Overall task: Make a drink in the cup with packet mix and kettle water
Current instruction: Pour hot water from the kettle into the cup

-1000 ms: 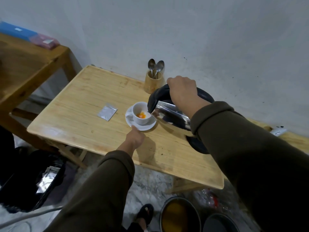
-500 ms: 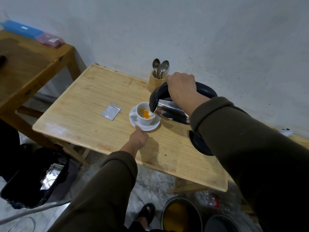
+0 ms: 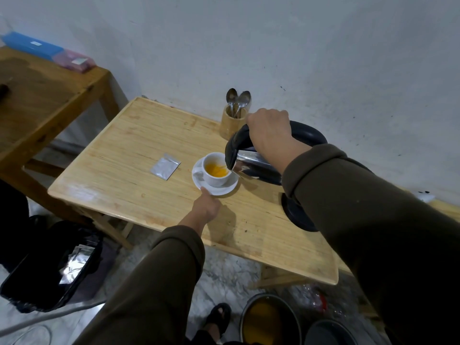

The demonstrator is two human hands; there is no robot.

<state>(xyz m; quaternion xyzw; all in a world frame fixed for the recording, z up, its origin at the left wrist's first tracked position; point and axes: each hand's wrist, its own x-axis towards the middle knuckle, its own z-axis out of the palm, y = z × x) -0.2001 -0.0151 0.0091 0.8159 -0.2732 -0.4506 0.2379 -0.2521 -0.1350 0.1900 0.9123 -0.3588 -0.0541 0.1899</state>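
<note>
One view, head camera. I see the right hand [image 3: 270, 131] wrapped around the black handle of a steel electric kettle with black trim [image 3: 254, 161], fingers closed tight on it. Kettle is tilted left, spout end directly over the right rim of a small white ceramic cup [image 3: 216, 170]. Cup holds orange-yellow liquid and stands on a round white saucer [image 3: 225, 188], mid-table on a light wooden table [image 3: 124, 155].

Left hand [image 3: 206, 207] reaches in from the near edge; fingertips touch the near rim of the saucer. I cannot tell whether it pinches the rim or only presses against it.

Silver foil packet [image 3: 165, 166] lies flat on the table, just left of the saucer, apart from it. Round black kettle base [image 3: 296, 215] sits right of the saucer, partly hidden by the right sleeve. Wooden cylindrical holder with two metal spoons [image 3: 235, 115] stands at the far edge, by the wall, just behind the kettle.
</note>
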